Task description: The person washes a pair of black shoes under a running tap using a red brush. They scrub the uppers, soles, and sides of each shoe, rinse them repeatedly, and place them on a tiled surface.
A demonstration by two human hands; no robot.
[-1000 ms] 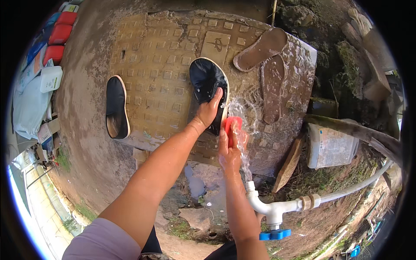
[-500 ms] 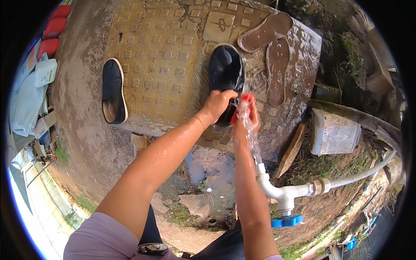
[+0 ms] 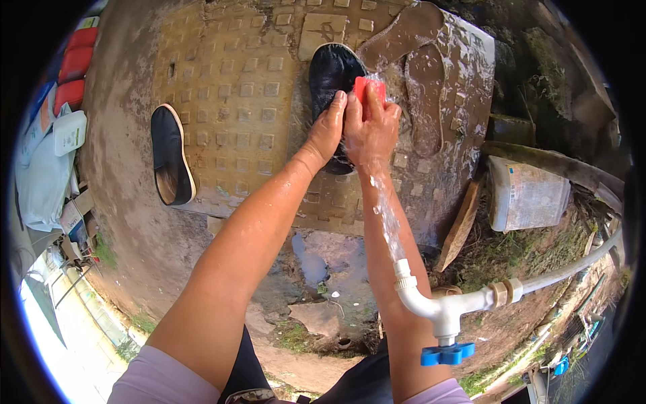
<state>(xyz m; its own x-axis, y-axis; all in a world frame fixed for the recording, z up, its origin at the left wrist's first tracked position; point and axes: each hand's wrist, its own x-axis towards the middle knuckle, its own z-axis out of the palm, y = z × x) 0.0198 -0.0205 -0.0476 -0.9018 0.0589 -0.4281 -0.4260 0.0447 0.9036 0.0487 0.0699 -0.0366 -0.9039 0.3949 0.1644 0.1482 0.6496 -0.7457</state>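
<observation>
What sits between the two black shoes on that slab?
Nothing: between the black shoe lying apart and the one under the hands, the head view shows only the bare, wet, square-patterned slab.

both hands have moved up along the black shoe (image 3: 334,81): the right hand (image 3: 371,128) now presses the red brush (image 3: 369,89) beside the left hand (image 3: 328,128), well beyond the water stream (image 3: 383,209).

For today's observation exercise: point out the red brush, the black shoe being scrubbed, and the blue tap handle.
red brush (image 3: 369,89), head view, on its top end above the fingers.
black shoe being scrubbed (image 3: 330,71), head view, on its wet toe part.
blue tap handle (image 3: 447,353), head view, on its middle.
</observation>
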